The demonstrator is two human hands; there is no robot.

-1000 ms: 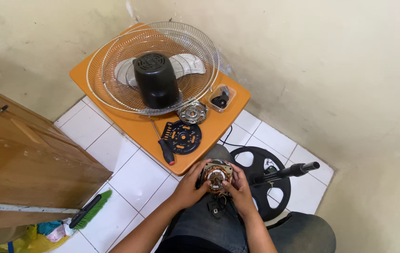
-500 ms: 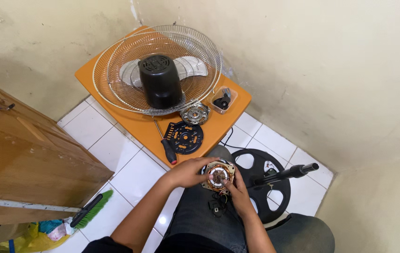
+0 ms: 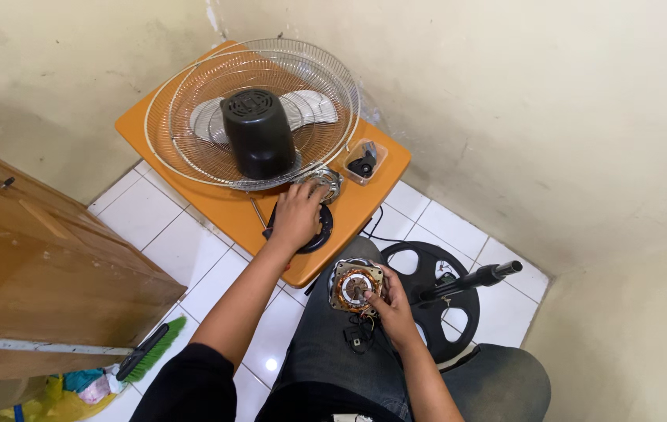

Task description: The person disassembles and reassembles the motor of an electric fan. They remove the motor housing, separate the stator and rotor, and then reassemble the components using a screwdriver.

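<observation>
A person sits on a white tiled floor (image 3: 193,234) in a corner, seen from above. The right hand (image 3: 387,301) is closed around the edge of a fan motor (image 3: 355,285), a round unit with copper windings and a short shaft pointing up, which rests on the person's dark-trousered lap. Small wires and a black plug hang from the motor just below that hand.

The left hand (image 3: 297,215) is stretched forward over a low orange counter (image 3: 365,195). Its fingers are loosely curled, with the fingertips on a round silver metal part (image 3: 326,182); whether they grip it cannot be told. Under the palm lies a black round plate (image 3: 319,234), mostly covered. A screwdriver (image 3: 259,215) lies just left of this hand.

Beyond the left hand, a wire fan guard (image 3: 193,156) lies flat on the counter with a black motor cover (image 3: 259,142) standing in it and pale blades beneath. To the right of the fingertips sits a small clear tray (image 3: 365,162) of dark parts.

Right of the right hand, a black round fan base (image 3: 427,266) with its pole (image 3: 470,280) lies on the floor. Far left stands a wooden cabinet (image 3: 36,266), with a green brush (image 3: 154,352) at its foot.
</observation>
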